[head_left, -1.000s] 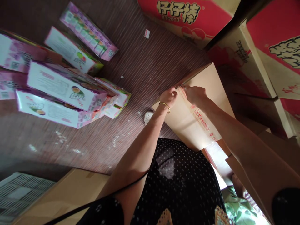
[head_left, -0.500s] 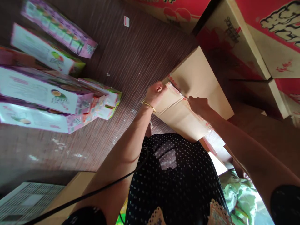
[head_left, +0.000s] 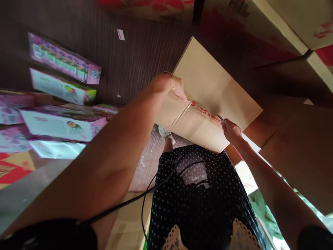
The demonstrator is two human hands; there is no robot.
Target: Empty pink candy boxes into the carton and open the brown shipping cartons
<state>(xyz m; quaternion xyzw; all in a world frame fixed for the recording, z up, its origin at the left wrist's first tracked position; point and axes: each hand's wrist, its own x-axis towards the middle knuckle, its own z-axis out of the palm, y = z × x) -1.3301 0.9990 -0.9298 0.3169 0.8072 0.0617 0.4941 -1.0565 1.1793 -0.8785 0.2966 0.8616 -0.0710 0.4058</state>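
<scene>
A brown cardboard box (head_left: 217, 80) stands tilted before my lap, a seam with red print running along it. My left hand (head_left: 178, 88) is closed at the box's far left end, wrist bent over it; whatever its fingers hold is hidden. At the near right end of the seam, my right hand (head_left: 232, 130) grips a small knife (head_left: 220, 118), its thin blade pointing away from me, close to the red print.
Several purple and white printed cartons (head_left: 58, 123) lie on the dark floor (head_left: 140, 52) at left. Large red and brown boxes (head_left: 273, 24) stand at the far right. A black cable (head_left: 130, 200) crosses my left arm and lap. My shoe (head_left: 164, 132) shows below the box.
My right hand has moved right and nearer to me along the seam with the knife. The left forearm has swung up, its elbow raised. More red print shows; the whole view has shifted.
</scene>
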